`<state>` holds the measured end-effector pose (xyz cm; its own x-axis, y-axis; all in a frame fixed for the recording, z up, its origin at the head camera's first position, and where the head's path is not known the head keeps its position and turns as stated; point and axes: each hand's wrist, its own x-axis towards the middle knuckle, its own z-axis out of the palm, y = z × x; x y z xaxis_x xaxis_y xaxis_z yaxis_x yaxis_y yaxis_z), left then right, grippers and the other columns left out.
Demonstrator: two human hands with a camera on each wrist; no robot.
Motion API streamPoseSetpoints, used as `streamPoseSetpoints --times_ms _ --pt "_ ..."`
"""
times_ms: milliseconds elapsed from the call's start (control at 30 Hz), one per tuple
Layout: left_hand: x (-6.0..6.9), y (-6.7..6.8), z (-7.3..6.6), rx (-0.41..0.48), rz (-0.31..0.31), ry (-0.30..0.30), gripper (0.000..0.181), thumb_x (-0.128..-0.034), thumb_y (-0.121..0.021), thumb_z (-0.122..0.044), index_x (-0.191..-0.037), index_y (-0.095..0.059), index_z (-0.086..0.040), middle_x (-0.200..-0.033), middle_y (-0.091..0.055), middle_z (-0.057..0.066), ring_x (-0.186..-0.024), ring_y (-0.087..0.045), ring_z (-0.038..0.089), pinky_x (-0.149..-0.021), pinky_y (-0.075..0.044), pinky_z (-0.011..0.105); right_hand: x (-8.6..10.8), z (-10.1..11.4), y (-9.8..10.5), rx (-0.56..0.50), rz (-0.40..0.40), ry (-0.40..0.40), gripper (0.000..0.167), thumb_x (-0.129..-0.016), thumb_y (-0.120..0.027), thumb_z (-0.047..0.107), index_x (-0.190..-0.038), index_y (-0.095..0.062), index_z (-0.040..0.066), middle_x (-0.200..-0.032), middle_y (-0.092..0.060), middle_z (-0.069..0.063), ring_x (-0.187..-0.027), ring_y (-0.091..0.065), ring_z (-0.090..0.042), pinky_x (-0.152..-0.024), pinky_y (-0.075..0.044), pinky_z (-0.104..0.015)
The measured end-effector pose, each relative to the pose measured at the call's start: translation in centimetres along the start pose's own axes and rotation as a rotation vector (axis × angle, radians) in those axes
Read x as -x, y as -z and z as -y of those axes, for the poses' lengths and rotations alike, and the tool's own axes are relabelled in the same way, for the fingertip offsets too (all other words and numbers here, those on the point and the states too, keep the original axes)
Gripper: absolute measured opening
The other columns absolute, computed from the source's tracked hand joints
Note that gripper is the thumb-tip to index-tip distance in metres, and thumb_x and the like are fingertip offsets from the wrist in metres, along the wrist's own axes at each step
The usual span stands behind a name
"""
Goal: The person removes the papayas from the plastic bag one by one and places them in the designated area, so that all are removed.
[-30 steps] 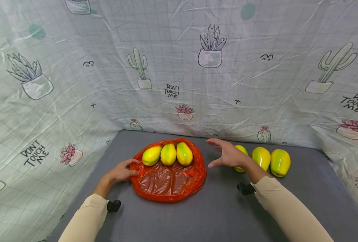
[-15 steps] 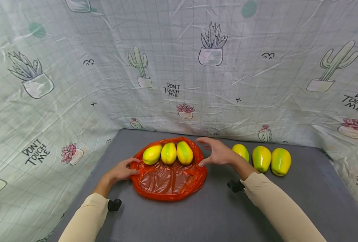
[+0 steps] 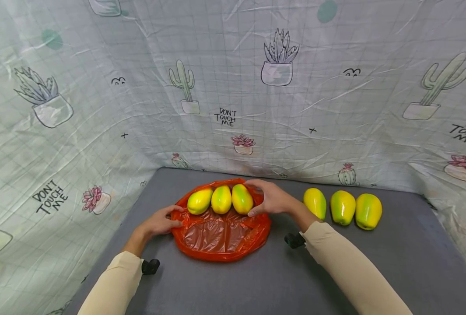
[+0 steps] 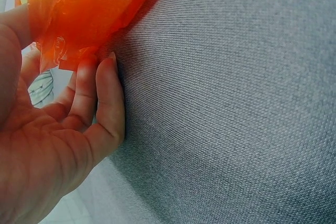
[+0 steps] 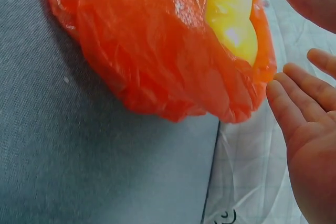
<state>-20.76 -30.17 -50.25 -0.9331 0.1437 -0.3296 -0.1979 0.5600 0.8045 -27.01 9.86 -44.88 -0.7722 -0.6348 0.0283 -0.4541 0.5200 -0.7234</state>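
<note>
A red plastic bag (image 3: pixel 217 256) lies with its mouth spread wide on the grey table. Inside, along its far side, sit three glossy yellow-green mangoes: a left one (image 3: pixel 199 201), a middle one (image 3: pixel 221 200) and a right one (image 3: pixel 242 199). My left hand (image 3: pixel 159 222) holds the bag's left rim; in the left wrist view its thumb and fingers lie either side of the red film (image 4: pixel 89 14). My right hand (image 3: pixel 271 197) reaches over the bag's right rim, thumb and fingers spread beside the right mango. Whether it touches that mango I cannot tell. The right wrist view shows its fingers (image 5: pixel 289 108) extended near the rim.
Right of the bag, three more mangoes stand in a row on the table (image 3: pixel 233 288): one nearest (image 3: pixel 314 203), a middle one (image 3: pixel 342 208) and a far right one (image 3: pixel 368 211). A cloth printed with cacti (image 3: pixel 217 87) hangs behind and at both sides.
My right hand has moved left from beside the row of mangoes to the bag's right rim. My left hand stays on the left rim.
</note>
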Motion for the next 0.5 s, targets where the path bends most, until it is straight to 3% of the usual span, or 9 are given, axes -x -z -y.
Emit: streamPoseSetpoints --times_ms 500 --pt "-0.2 0.0 0.0 -0.021 -0.015 -0.011 0.052 -0.0925 -0.073 -0.010 -0.141 -0.055 -0.001 -0.108 -0.063 0.017 -0.067 -0.057 0.014 -0.063 -0.051 0.029 -2.9 -0.2 -1.3 0.070 0.037 -0.033 0.096 -0.079 -0.091 0.029 -0.157 -0.041 0.005 -0.160 -0.047 -0.014 -0.144 -0.047 -0.035 -0.122 -0.037 -0.056"
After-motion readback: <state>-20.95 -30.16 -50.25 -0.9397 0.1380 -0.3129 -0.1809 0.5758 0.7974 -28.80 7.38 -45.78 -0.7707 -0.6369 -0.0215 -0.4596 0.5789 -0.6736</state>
